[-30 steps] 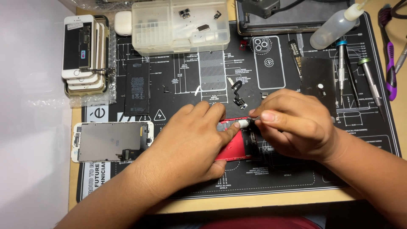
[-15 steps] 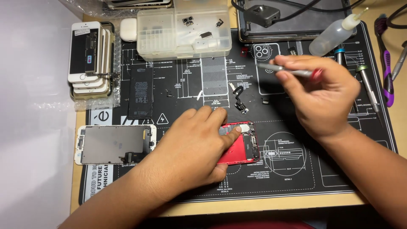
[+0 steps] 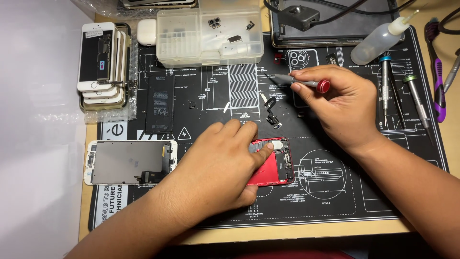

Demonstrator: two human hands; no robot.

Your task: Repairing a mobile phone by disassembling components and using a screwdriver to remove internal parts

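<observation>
**Red phone shell pinned, screwdriver lifted clear**

The left hand (image 3: 218, 165) lies palm-down over the red phone housing (image 3: 270, 165), fingers spread and pressing it flat against the black repair mat (image 3: 335, 201) near the front edge of the worktop (image 3: 306, 230). It is not clenched; it simply weighs on the shell, covering its left part. The right hand (image 3: 342, 103) is clenched around a grey screwdriver with a red cap (image 3: 299, 81), held above the mat with the tip pointing left, well apart from the housing. A small black flex part (image 3: 271, 111) lies on the mat between the two hands. To the left sit a detached screen panel (image 3: 129, 162) and a loose battery (image 3: 159, 103); a clear parts box (image 3: 211, 33) stands behind.
</observation>
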